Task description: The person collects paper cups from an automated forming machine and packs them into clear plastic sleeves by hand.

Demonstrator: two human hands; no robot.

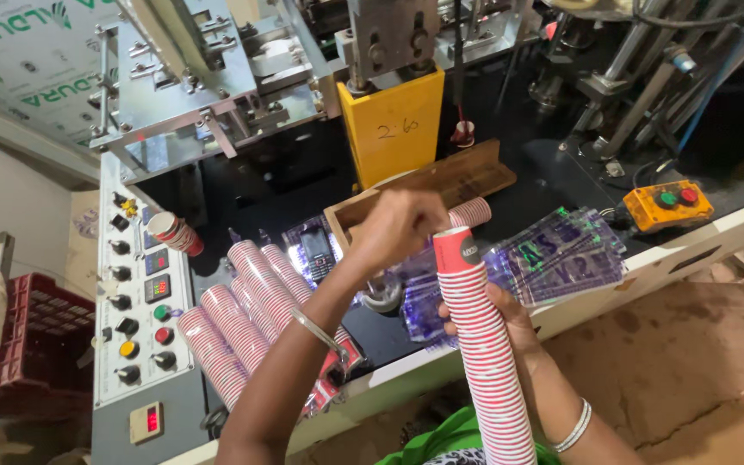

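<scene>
Tall nested stack of red-and-white striped paper cups (484,344): upright at the machine bed's near edge (665,258). Right hand (497,314) wraps its fingers around the stack's upper part. Left hand (398,226), fingers closed, touches the top cup's rim. Further striped cup stacks (243,314) lie toward the bed's left edge; clear printed plastic sleeves (561,254) lie just right of the stack.

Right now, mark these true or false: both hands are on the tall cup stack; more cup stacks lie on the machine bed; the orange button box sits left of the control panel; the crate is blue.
1. Both hands, left hand and right hand, are on the tall cup stack: true.
2. More cup stacks lie on the machine bed: true.
3. The orange button box sits left of the control panel: false, far right.
4. The crate is blue: false, red.
</scene>
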